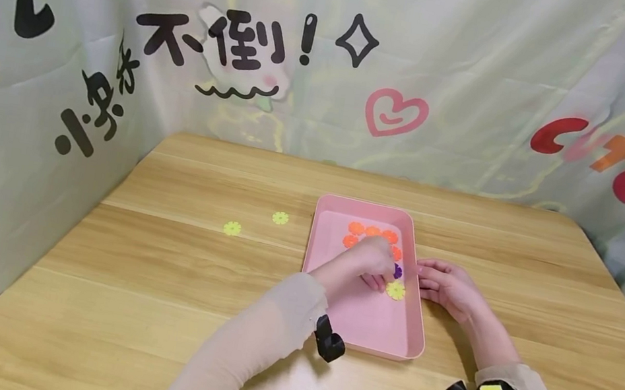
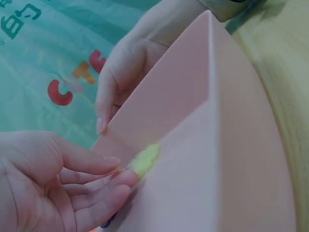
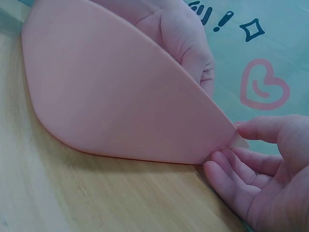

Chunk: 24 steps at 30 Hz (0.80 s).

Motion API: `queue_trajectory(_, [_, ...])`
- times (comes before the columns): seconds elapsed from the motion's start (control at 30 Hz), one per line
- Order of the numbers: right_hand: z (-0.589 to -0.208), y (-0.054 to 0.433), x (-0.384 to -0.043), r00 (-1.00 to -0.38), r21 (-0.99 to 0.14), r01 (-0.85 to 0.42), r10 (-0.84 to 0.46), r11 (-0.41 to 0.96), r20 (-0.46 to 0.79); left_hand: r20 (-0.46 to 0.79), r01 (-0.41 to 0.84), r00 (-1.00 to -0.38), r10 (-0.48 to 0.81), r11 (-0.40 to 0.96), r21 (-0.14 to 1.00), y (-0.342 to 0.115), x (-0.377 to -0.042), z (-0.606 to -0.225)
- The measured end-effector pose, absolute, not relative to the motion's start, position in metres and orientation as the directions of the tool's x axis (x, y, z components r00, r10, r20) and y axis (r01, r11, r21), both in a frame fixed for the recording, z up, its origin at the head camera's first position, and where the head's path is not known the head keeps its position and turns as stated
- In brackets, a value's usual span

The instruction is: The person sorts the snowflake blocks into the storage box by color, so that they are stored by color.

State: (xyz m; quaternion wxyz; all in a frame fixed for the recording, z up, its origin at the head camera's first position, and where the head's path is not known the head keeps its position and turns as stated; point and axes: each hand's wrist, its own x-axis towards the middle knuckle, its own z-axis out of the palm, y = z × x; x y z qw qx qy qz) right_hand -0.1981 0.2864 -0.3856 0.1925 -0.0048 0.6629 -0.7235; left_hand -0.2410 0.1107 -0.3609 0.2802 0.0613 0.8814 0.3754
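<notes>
A shallow pink tray point(image 1: 374, 327) rests on the wooden table. Inside it, my left hand point(image 1: 369, 260) pinches the edge of a yellow flower-shaped piece point(image 1: 395, 291) between thumb and fingers, close over the tray floor. The left wrist view shows that yellow piece point(image 2: 146, 160) right at the fingertips. Beside the hand lies a purple flower piece point(image 1: 397, 271), partly covered. Several orange flower pieces point(image 1: 372, 231) are grouped toward the tray's far end, some hidden behind the hand. At the tray's right side, my right hand point(image 3: 270, 164) grips the wall, thumb at the rim and fingers lower down.
Two more yellow flower pieces point(image 1: 232, 228) lie on the table point(image 1: 156, 280) left of the tray. A printed cloth point(image 1: 475, 58) with letters and a heart hangs behind the table's far edge. Black straps point(image 1: 330, 339) sit around both sleeved wrists.
</notes>
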Motion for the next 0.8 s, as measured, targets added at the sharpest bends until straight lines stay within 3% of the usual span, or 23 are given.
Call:
queue_trajectory(0.2, [-0.385, 0.286, -0.198, -0.927, -0.959, 0.28, -0.273, -0.041, -0.259, -0.402, -0.065, -0.831, 0.385, 0.65, 0.757, 0.098, -0.239, -0.355])
queue_trajectory(0.47, [-0.383, 0.285, -0.198, -0.926, -0.957, 0.286, -0.267, -0.04, -0.266, -0.282, -0.037, -0.814, 0.508, 0.44, 0.897, 0.058, -0.243, -0.34])
queue_trajectory(0.8, [-0.384, 0.284, -0.197, -0.928, -0.958, 0.284, -0.261, -0.036, -0.266, -0.196, -0.047, -0.888, 0.417, 0.341, 0.939, -0.01, -0.259, -0.328])
